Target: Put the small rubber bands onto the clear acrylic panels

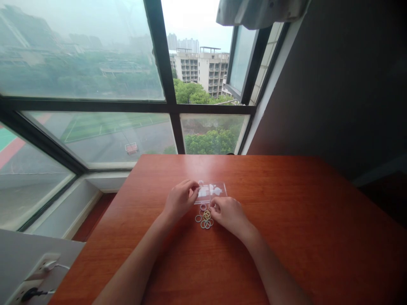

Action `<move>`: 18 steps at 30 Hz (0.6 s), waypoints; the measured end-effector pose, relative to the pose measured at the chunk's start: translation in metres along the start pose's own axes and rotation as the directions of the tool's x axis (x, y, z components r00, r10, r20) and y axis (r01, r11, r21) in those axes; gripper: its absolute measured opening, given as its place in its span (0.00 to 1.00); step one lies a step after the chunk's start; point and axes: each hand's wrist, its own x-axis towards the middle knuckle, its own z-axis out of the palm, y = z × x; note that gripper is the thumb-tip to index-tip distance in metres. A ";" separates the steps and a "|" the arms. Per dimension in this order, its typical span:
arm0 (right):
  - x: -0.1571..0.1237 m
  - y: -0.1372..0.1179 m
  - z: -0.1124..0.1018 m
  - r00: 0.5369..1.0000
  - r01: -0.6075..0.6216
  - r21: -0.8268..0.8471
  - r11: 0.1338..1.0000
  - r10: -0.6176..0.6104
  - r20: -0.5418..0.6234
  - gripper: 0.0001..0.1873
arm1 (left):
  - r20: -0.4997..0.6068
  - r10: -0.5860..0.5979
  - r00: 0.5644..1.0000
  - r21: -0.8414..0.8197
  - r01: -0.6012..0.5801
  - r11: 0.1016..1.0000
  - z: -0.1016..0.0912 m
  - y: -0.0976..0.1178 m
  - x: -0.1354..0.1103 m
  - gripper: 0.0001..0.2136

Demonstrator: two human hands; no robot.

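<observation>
A clear, flat plastic box (pixel 219 191) with white printing or glare on it lies on the table in front of me. My left hand (pixel 180 198) is at its left edge, thumb and fingers curled around that side. Just nearer to me is a small heap of thin pastel hair ties (pixel 206 216), in yellow, pink and pale grey-green, several overlapping. My right hand (pixel 231 214) rests by the heap's right side, fingertips pinched together on a pale hair tie (pixel 210 206). The fingers partly hide that tie and the box's front right corner.
The reddish-brown wooden table (pixel 286 237) reaches to the window wall. A dark window frame (pixel 173 106) stands behind it, with one pane swung out at the right. At lower left, plugs sit in a wall socket (pixel 41 267) beside the table's edge.
</observation>
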 end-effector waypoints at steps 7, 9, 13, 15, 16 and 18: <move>0.004 0.006 -0.004 0.994 0.049 0.281 0.958 -0.021 -0.104 0.06 | 0.104 0.094 0.990 -0.291 -0.060 0.955 0.002 0.011 -0.002 0.08; 0.005 0.007 -0.003 0.991 0.058 0.313 0.948 -0.017 -0.134 0.06 | 0.144 0.129 0.981 -0.337 -0.074 0.939 0.002 0.015 -0.002 0.08; 0.005 0.007 -0.002 0.986 0.088 0.348 0.933 -0.033 -0.163 0.06 | 0.201 0.164 0.966 -0.360 -0.083 0.929 0.001 0.019 -0.002 0.07; 0.005 0.007 -0.002 0.984 0.102 0.357 0.929 -0.042 -0.170 0.06 | 0.213 0.168 0.962 -0.352 -0.085 0.932 0.002 0.019 -0.002 0.06; 0.005 0.007 -0.002 0.984 0.105 0.356 0.928 -0.045 -0.173 0.06 | 0.214 0.170 0.962 -0.344 -0.089 0.935 0.002 0.019 -0.002 0.06; 0.004 0.007 -0.003 0.982 0.106 0.348 0.932 -0.045 -0.181 0.06 | 0.202 0.173 0.964 -0.317 -0.102 0.943 0.003 0.017 -0.002 0.06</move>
